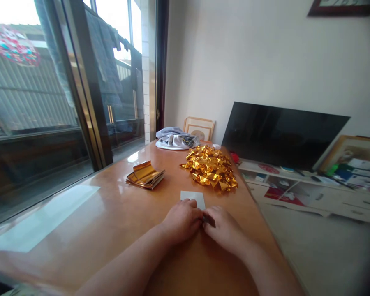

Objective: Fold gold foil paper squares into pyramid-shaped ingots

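Observation:
A small pale sheet of paper lies on the table, its near part hidden beneath my fingers. My left hand presses on it with curled fingers, the fingertips meeting those of my right hand at the near right edge. My right hand is closed too, thumb and fingers pinched at that edge. Beyond the sheet rises a heap of folded gold foil paper pieces. To the left sits a stack of gold foil sheets, its top sheet curling upward.
The glossy wooden table ends at a right edge close to my right forearm. Bundled cloth lies at its far end. A large television stands on a white cabinet at right. Glass sliding doors line the left side.

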Motion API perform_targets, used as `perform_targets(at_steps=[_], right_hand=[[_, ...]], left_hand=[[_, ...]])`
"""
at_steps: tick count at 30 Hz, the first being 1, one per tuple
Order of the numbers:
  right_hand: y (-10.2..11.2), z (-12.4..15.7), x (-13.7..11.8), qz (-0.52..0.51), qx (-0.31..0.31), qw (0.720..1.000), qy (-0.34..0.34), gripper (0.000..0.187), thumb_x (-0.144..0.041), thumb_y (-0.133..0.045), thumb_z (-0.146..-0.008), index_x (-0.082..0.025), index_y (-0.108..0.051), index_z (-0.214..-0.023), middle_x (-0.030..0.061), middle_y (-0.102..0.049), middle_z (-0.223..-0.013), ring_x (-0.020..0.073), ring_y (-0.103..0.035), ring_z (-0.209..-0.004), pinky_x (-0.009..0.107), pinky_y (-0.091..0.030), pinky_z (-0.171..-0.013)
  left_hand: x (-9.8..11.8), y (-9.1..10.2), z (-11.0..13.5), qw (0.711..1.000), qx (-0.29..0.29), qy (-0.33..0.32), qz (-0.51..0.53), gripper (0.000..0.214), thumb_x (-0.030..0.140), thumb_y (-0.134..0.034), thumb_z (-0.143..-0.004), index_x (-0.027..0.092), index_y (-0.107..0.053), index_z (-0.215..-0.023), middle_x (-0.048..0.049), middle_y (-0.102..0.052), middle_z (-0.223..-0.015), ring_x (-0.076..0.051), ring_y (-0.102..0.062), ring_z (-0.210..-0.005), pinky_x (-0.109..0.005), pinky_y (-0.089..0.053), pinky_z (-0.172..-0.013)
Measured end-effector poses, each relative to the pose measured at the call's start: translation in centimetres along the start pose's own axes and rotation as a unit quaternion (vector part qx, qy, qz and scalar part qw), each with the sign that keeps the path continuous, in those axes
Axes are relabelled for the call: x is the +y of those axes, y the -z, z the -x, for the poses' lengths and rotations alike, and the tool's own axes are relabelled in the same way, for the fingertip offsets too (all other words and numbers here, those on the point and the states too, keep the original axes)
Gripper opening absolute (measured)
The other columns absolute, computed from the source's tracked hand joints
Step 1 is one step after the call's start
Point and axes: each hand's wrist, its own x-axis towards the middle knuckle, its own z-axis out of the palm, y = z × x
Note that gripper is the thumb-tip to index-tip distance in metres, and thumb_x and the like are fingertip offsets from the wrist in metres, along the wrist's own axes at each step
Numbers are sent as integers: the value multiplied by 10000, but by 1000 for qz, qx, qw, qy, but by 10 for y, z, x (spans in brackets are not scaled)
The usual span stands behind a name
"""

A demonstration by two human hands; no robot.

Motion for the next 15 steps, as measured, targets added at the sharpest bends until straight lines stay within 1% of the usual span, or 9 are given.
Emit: perform_targets(at_steps=[3,7,12,15], right_hand=[[-1,-1,2,19,1,1000,5,91,-150,-620,-816,-213,-663,-865,31,-661,-914,201,-568,-902,268,-393,-780],[-1,-2,2,47,6,999,16,91,-164,-590,-849,-210,-669,-853,34,-654,-889,197,-570,-899,269,-385,-785],[0,-3,1,74,1,997,25,109,-192,-570,-881,-204,-666,-830,39,-655,-881,191,-576,-894,266,-379,-783],[0,-3,0,82,-2,996,23,123,-193,-559,-889,-202,-674,-844,45,-661,-893,189,-581,-900,262,-378,-785]], left_hand=[[-1,-2,0,1000,7,6,4,148,256,-578,-885,255,-715,-941,-53,-632,-947,-218,-581,-930,-321,-447,-824],[-2,-6,-1,999,17,27,13,105,244,-608,-842,225,-667,-925,-51,-643,-953,-216,-587,-912,-306,-455,-797],[-3,-8,-1,999,0,34,2,100,246,-607,-827,222,-650,-915,-55,-649,-961,-220,-593,-907,-305,-463,-790],[-3,-7,-1,999,-10,43,10,114,269,-604,-831,217,-653,-919,-63,-648,-974,-228,-596,-915,-313,-468,-793]])
